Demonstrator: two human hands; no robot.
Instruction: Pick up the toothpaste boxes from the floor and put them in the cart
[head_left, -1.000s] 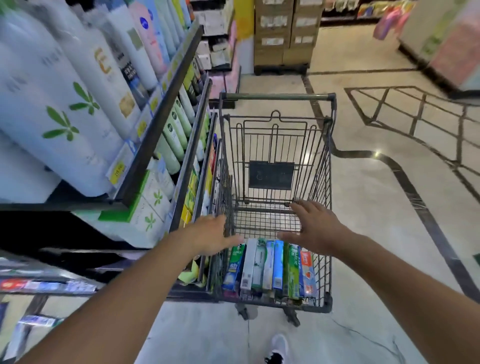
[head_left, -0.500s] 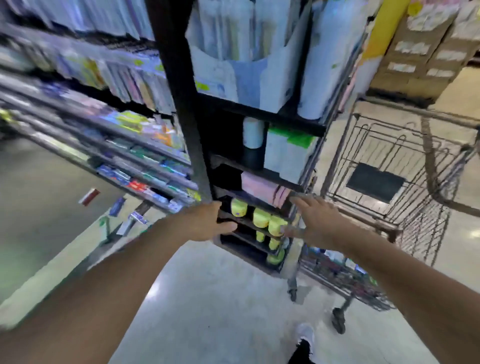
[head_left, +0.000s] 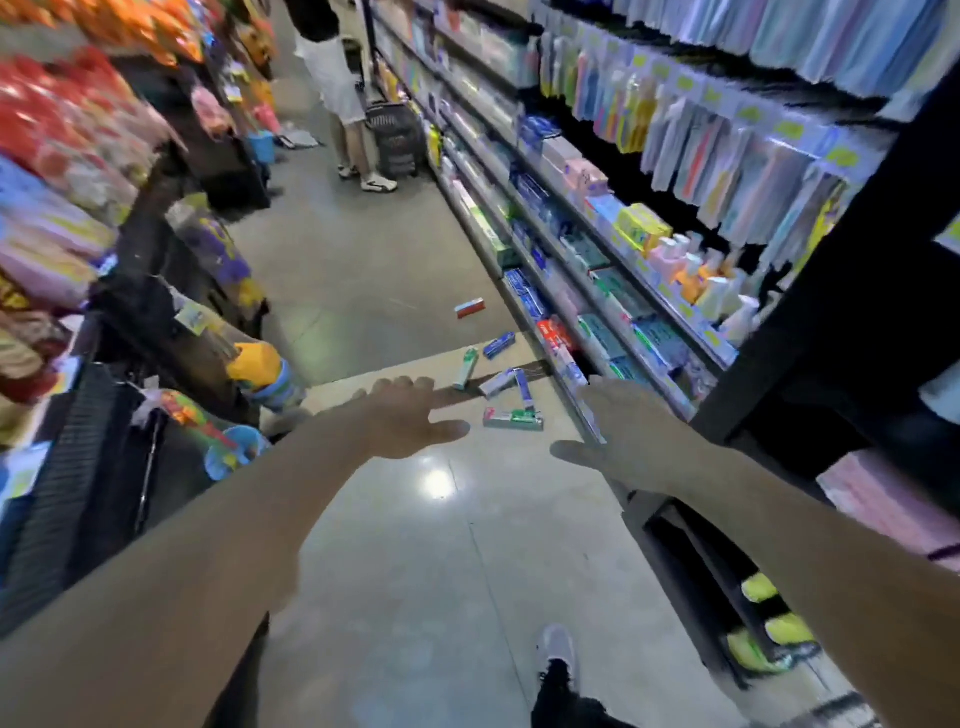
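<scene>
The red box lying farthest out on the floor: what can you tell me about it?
The red box is a long, slim carton, seemingly cardboard, red along most of its length with a pale band. It lies flat on the grey floor, alone and farther down the aisle than the other toothpaste boxes, just off the foot of the shelves on the right. It looks closed and unharmed, though motion blur hides any print. Nothing touches it but the floor; both hands are well short of it.
</scene>
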